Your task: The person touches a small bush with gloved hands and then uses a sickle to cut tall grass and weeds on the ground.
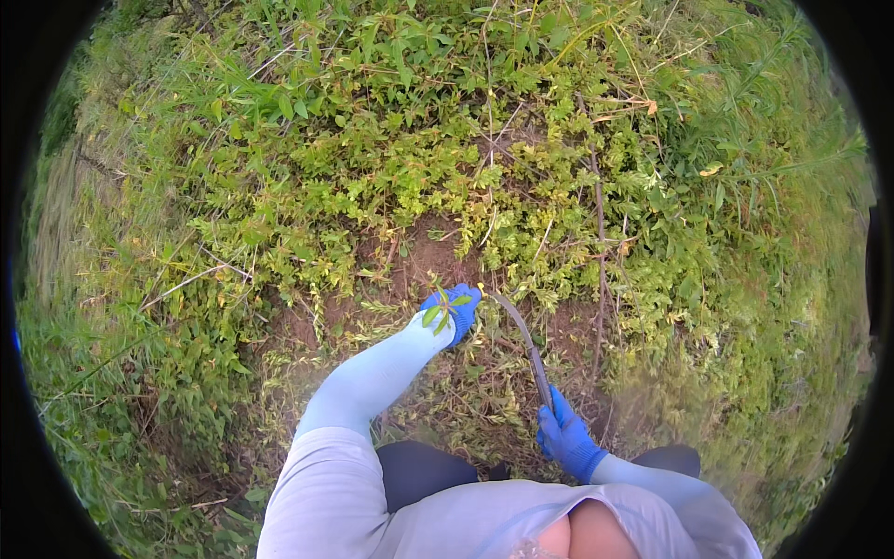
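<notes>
My left hand (457, 314), in a blue glove, is closed around a leafy green sprig (441, 309) in the middle of the view; the leaves lie over the back of the wrist. My right hand (567, 433), also gloved in blue, grips the dark handle of a sickle (520, 327) lower right. The curved metal blade reaches up and left, its tip close to the left hand's fingers. Whether the tip touches the glove or the plant stem, I cannot tell. Low yellow-green plants (419, 175) spread ahead of both hands.
Brown soil (429, 255) shows just beyond my left hand. A long thin woody stem (599, 230) runs upright to the right. Dry twigs (185, 283) stick out at left. Flattened, wilted cuttings (461, 405) lie before my knees, and taller grass (775, 140) stands at the right.
</notes>
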Demonstrator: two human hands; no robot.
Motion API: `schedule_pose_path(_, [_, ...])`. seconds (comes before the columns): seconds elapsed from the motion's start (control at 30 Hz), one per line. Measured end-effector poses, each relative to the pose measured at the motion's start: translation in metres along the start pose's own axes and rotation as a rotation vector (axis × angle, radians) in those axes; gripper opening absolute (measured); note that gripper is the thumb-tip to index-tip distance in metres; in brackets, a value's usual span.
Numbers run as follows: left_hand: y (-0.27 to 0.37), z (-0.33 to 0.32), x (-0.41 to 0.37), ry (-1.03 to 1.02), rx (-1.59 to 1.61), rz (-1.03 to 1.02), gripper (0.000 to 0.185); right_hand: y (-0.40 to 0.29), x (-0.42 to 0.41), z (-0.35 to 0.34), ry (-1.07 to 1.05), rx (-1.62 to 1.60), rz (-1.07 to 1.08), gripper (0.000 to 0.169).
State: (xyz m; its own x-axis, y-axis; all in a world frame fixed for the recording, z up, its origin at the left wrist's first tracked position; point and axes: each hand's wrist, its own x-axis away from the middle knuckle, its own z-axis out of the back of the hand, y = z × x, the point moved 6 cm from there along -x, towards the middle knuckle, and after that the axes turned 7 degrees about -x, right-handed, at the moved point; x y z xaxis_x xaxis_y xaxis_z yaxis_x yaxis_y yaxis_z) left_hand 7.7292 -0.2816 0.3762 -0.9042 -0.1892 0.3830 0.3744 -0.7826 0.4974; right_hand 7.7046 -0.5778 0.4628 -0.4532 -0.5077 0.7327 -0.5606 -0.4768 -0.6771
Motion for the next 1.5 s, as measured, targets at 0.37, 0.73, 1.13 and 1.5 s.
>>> schedule_pose_path(0.37, [0.068,-0.036,0.1,-0.395,0.144,-0.325,0.073,-0.033,0.018,0.0,0.013,-0.134,-0.008,0.061])
schedule_pose_path(0.73, [-0.006,-0.003,0.09,-0.437,-0.201,0.001,0.059,-0.022,0.021,-0.015,-0.142,-0.097,-0.054,0.06])
schedule_pose_path(1.13, [-0.055,0.166,0.043,0.216,-0.596,0.406,0.067,-0.125,-0.13,-0.083,-0.153,-0.064,0.057,0.057])
schedule_pose_path(1.5, [-0.057,0.125,0.036,0.369,0.05,0.026,0.027,-0.005,-0.063,-0.021,-0.192,0.12,-0.088,0.059])
